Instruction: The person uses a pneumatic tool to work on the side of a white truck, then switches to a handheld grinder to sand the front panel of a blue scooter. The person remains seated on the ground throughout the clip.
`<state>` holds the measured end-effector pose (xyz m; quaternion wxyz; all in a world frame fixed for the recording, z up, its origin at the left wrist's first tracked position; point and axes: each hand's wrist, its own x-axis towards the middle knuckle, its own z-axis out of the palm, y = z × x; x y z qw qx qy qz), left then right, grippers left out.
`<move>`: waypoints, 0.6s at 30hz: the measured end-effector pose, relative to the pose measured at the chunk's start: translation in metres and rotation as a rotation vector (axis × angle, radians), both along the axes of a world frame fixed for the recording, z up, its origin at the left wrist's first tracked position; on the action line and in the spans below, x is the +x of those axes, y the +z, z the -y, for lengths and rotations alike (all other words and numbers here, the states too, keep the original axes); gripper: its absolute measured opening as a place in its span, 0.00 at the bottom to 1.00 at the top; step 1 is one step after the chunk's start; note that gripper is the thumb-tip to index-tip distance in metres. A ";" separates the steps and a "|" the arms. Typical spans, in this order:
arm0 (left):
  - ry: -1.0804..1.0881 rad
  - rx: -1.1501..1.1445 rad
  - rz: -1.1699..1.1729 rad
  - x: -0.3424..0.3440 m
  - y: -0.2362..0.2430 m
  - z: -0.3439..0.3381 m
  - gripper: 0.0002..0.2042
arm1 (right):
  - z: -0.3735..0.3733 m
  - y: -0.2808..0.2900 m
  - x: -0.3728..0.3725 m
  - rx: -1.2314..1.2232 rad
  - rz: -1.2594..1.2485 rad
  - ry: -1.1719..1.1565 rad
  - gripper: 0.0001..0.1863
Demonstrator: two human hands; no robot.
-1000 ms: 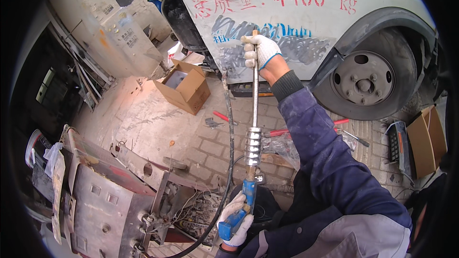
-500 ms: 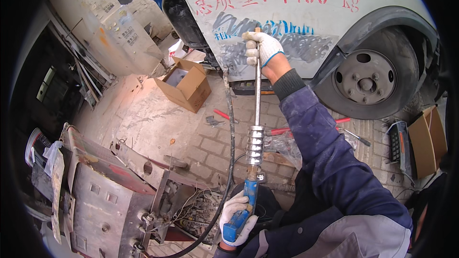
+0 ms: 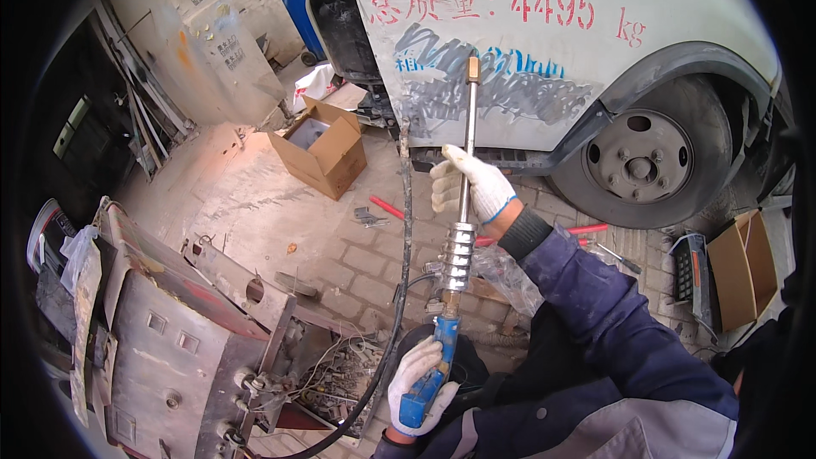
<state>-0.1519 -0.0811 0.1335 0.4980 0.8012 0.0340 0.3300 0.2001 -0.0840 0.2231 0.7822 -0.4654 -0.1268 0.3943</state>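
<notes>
My left hand (image 3: 418, 387), in a white glove, grips the blue handle of a slide hammer (image 3: 460, 257) that points up toward the truck's pale side panel (image 3: 501, 110). Its ribbed silver weight sits low on the rod, just above the handle. My right hand (image 3: 486, 187), also gloved, is loosely wrapped around the bare rod above that weight. The brass-coloured tip appears over the grey-smeared patch of the panel; whether it touches cannot be made out. A thick black cable (image 3: 405, 238) runs upward to the left of the slide hammer, reaching the panel's lower edge.
A battered metal cabinet (image 3: 183, 353) stands at lower left. On the paving are an open cardboard box (image 3: 331, 166), a red-handled tool (image 3: 387, 206) and clear plastic wrap (image 3: 510, 276). The truck wheel (image 3: 646, 161) and another carton (image 3: 738, 268) are at right.
My right hand has come down the rod from near the tip to just above the weight, uncovering the brass end. My left hand keeps its grip on the handle. The view has shifted slightly.
</notes>
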 end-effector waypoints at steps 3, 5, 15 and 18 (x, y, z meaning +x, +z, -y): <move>0.011 -0.023 0.025 0.000 -0.003 0.000 0.27 | 0.020 -0.038 -0.043 0.048 -0.216 0.181 0.17; -0.002 -0.031 0.027 -0.001 -0.005 0.002 0.26 | 0.021 -0.039 -0.037 0.130 -0.262 0.226 0.12; 0.073 -0.134 0.088 -0.013 -0.008 -0.002 0.22 | 0.009 0.002 -0.066 0.024 -0.369 0.134 0.09; -0.018 -0.187 0.139 -0.015 -0.009 0.003 0.21 | 0.024 -0.041 -0.065 0.270 -0.395 0.221 0.12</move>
